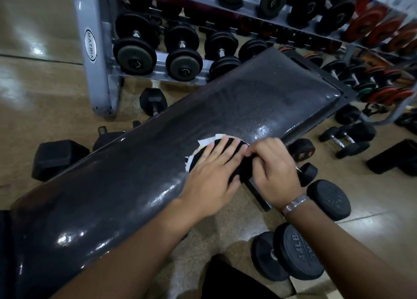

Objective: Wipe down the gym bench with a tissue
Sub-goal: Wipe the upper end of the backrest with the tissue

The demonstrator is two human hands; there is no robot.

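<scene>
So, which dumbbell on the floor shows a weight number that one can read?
The big round dumbbell lowest in the picture, at the right: its end face reads 44LB. Markings on the others are too blurred.

Floor (45,100): tan, glossy, patchy glare from overhead light. Grey rack (90,50) marked MATRIX stands beyond and left of the left grip (216,165), its tiers full of black round dumbbells (135,50). Orange-red dumbbells (372,25) sit far beyond and right of the right grip (274,170). Loose on the floor: hex dumbbell (153,100) by the rack foot, 44LB dumbbell (295,251) nearer than and right of the right grip, more dumbbells (347,138) further right.
</scene>
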